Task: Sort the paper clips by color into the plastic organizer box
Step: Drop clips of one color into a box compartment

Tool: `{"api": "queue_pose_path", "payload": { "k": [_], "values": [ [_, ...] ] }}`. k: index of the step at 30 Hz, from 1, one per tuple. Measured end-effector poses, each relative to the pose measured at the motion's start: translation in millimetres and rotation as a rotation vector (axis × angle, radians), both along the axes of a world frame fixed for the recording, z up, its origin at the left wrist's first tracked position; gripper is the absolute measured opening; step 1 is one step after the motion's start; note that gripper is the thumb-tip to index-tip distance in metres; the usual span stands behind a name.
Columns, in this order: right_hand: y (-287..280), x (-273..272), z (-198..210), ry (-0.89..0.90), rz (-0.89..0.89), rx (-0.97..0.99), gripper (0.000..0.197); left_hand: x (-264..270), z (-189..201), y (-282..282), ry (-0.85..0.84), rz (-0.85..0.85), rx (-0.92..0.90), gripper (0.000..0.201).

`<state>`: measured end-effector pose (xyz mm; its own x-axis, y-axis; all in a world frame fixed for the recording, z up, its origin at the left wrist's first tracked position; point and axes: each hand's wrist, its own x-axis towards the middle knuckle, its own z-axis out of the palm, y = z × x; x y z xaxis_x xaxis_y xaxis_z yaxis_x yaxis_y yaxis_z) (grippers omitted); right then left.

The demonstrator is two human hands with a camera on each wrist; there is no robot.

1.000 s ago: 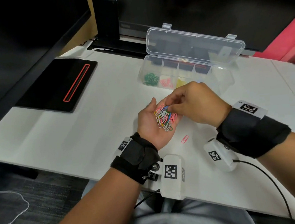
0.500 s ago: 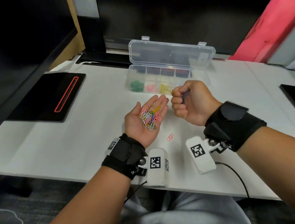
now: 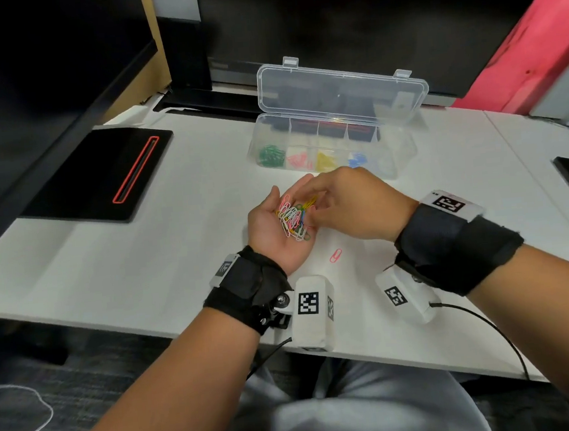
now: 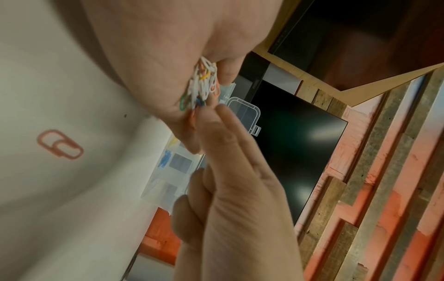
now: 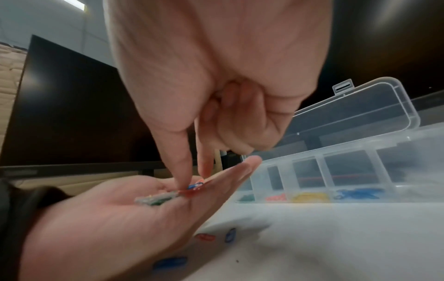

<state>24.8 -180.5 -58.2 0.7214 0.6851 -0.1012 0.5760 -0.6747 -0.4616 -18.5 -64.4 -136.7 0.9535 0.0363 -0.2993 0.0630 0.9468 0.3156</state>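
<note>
My left hand lies palm up above the white table and carries a mixed pile of paper clips, white, pink, blue, yellow and green. My right hand reaches in from the right. Its thumb and forefinger pinch one clip in the pile; I cannot tell its colour. The other fingers are curled. Beyond the hands stands the clear organizer box with its lid up. It holds green, pink, yellow and blue clips, each colour in its own compartment.
A pink clip lies loose on the table just below my hands. In the right wrist view a red clip and two blue ones lie beneath my left hand. A black pad lies at the left, and monitors stand behind the box.
Half a second ago my right hand was a fist held apart from the left palm. It has come back over the pile and pinches into it. My left hand kept its place.
</note>
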Motion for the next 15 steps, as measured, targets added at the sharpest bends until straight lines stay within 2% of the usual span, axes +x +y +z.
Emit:
{"api": "queue_pose_path", "payload": {
  "k": [3, 8, 15],
  "values": [
    [4, 0, -5, -0.064, 0.023, -0.065, 0.03, -2, 2, -1, -0.001, 0.015, 0.02, 0.052],
    [6, 8, -10, -0.065, -0.029, 0.025, 0.012, -1, 1, -1, -0.014, 0.02, -0.024, 0.056],
    [-1, 16, -12, 0.185, -0.115, 0.253, 0.007, -1, 2, -2, -0.019, 0.041, -0.097, 0.05]
  ]
}}
